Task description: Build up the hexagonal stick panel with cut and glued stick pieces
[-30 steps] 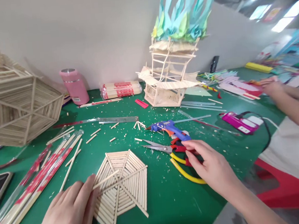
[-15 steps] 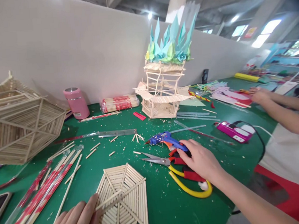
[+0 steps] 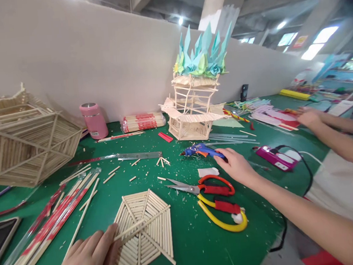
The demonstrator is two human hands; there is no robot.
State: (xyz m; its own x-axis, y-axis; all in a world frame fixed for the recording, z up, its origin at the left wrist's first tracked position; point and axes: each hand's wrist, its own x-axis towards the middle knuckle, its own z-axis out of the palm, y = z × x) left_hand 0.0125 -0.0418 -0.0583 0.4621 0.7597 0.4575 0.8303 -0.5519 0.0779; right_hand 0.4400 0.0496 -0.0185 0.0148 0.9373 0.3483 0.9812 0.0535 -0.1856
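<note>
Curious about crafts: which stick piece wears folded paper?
The tiered stick tower, crowned with blue-green paper; the far-left stick model and flat stick panel show none.

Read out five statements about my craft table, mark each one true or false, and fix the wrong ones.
1. The right hand holds the blue glue gun. True.
2. The pink flask lies on its side. False: the pink flask stands upright.
3. The left hand holds a thin stick over the web-patterned stick panel. True.
4. The scissors are in the left hand. False: the scissors lie on the green table.
5. Blue and green folded paper tops the stick tower. True.
</note>
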